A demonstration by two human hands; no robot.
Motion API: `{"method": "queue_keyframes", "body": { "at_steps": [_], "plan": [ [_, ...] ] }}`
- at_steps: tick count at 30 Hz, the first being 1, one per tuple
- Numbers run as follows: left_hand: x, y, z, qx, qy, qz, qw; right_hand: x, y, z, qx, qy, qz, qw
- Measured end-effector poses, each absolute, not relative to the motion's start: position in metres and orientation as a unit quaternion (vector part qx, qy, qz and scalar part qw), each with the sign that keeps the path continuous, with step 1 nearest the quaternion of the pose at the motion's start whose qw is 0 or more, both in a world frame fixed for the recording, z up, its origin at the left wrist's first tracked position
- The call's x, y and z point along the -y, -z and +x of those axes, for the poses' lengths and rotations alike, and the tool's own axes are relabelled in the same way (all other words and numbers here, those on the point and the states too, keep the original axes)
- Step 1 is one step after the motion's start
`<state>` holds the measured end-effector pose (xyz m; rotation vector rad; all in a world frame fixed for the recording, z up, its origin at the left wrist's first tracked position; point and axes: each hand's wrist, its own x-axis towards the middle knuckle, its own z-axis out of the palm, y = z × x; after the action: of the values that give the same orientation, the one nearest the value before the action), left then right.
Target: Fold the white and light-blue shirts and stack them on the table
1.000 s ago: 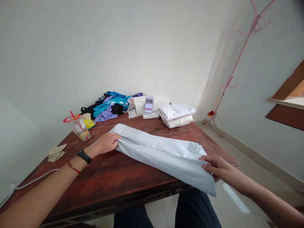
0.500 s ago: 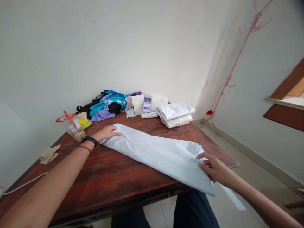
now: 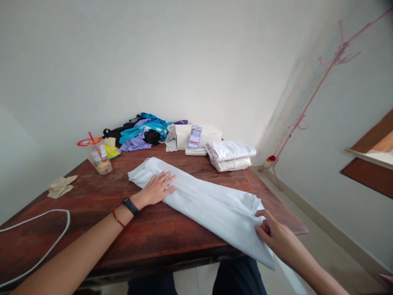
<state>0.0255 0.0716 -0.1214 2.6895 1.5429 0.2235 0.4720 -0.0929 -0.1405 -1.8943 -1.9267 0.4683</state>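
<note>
A folded white garment (image 3: 199, 192) lies in a long strip slantwise across the wooden table. Its near right corner hangs past the table's front edge. My left hand (image 3: 156, 188) rests flat on the strip's left part, fingers spread, with a dark band and a red cord on the wrist. At the strip's right end, my right hand (image 3: 274, 233) has its thumb and bent index finger on the cloth, gripping the edge. The other fingers curl inward, partly hidden.
Two folded white cloths (image 3: 231, 155) are stacked at the back right, beside a white box (image 3: 211, 133) with a phone (image 3: 195, 137) before it. Left stand a clothes pile (image 3: 144, 131), a plastic cup with straw (image 3: 102, 157), beige cloth (image 3: 61, 186) and a white cable (image 3: 66, 223).
My left hand has slid right from the garment's far left end and spread flat. The right hand stays at the right end, slightly lower in view. The view has shifted a little.
</note>
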Motion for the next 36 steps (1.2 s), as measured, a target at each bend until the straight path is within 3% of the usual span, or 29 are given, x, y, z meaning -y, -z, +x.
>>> {"method": "queue_keyframes", "body": {
  "at_steps": [7,12,17,21,36],
  "plan": [
    [-0.113,0.137,-0.016,-0.560,-0.092,0.823,-0.016,0.094,0.144,0.485,0.696,-0.080,-0.686,0.197],
    [-0.114,0.140,-0.020,-0.573,-0.082,0.815,-0.012,0.088,0.128,0.471,0.785,-0.016,-0.582,0.210],
    [-0.117,0.144,-0.022,-0.566,-0.103,0.818,0.004,0.092,0.124,0.451,0.907,-0.108,-0.401,0.068],
    [-0.121,0.147,-0.026,-0.559,-0.111,0.821,0.013,0.095,0.132,0.464,0.916,-0.134,-0.378,0.010],
    [-0.157,0.137,-0.034,-0.544,-0.060,0.834,0.063,0.085,0.170,0.496,0.931,0.003,-0.357,0.075]
  ]
}}
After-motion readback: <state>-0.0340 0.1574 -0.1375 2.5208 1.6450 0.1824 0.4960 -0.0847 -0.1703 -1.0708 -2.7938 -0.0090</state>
